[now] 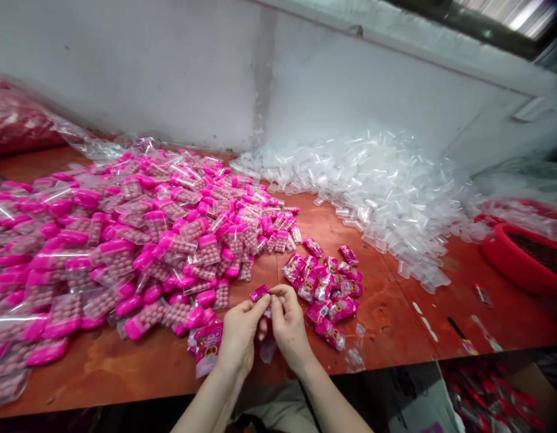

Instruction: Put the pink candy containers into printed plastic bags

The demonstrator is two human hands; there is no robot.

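Note:
My left hand (238,334) and my right hand (288,325) meet near the table's front edge, both pinching one small pink packet (259,293) between their fingertips. A thin clear sleeve seems to hang below the fingers. Just right of my hands lies a small cluster of pink sachets (325,282). A printed pink card (208,345) lies under my left wrist. To the left spreads a large heap of bagged pink candy containers (125,240).
A pile of empty clear plastic bags (386,186) covers the back right of the red-brown table (395,313). A red basin (524,258) stands at the far right. A white wall runs behind. Boxes of red items (494,397) sit below the table edge.

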